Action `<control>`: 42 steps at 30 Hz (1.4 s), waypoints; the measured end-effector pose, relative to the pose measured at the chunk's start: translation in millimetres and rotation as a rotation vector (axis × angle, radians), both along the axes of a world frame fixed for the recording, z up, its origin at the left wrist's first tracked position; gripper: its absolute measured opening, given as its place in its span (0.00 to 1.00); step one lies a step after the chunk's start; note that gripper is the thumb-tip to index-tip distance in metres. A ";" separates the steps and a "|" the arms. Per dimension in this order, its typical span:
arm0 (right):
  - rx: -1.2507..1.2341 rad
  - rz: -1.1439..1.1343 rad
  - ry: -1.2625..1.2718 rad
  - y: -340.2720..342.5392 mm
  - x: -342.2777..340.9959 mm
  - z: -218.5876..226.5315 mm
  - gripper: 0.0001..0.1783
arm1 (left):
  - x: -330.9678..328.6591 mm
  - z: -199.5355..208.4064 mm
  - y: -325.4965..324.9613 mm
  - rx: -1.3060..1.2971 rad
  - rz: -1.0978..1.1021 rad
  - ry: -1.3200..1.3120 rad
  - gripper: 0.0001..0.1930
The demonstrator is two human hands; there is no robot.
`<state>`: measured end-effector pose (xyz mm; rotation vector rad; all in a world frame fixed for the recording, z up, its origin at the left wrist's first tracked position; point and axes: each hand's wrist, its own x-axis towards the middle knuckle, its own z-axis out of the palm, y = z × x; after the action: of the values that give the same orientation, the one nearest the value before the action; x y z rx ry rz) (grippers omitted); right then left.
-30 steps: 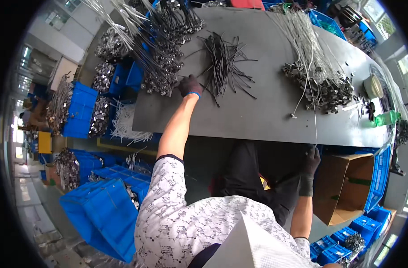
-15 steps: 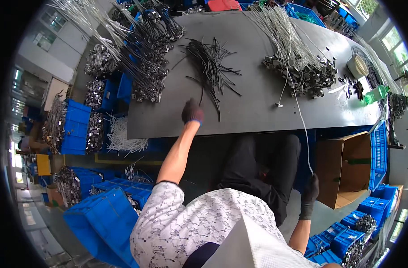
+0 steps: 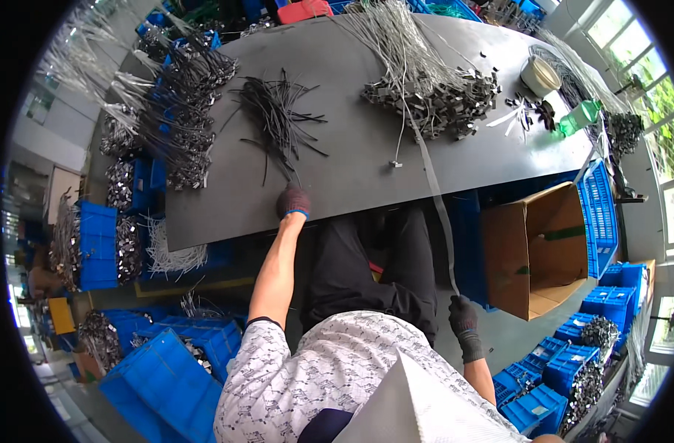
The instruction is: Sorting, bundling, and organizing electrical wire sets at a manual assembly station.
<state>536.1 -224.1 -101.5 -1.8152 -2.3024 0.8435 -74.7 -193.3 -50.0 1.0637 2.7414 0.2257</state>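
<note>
My left hand, in a dark glove, is closed at the table's front edge. It grips the near end of a thin black strip from a loose heap of black strips. Down at my right side, my right hand, also gloved, is closed on the lower end of a long pale strip. This strip runs taut up over the table edge to a bundle of silvery strips with metal clips massed at their near ends.
The grey table spans the front. A small clip lies on it; a round tub and a green bottle stand at right. An open cardboard box sits below. Blue crates and hanging strip bundles flank me.
The view has turned, so the table appears shifted left. My left hand has drawn back toward the table edge with a black strip. The right hand still holds the pale strip low down.
</note>
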 end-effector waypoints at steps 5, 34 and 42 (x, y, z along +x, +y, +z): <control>-0.511 -0.340 0.206 3.6 13.7 10.4 0.15 | 35.5 -25.3 20.2 0.339 0.203 -0.641 0.08; -0.310 0.044 -0.343 -73.3 188.4 -40.2 0.13 | 177.2 125.4 239.8 1.439 -0.075 -0.318 0.09; -0.222 0.011 -0.206 -47.1 147.5 -41.1 0.13 | 187.9 107.4 175.0 0.878 -0.051 -0.899 0.09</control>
<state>683.7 -271.2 -142.6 -2.0721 -2.4265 0.9928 113.2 -18.3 57.4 0.8403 1.7545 1.5503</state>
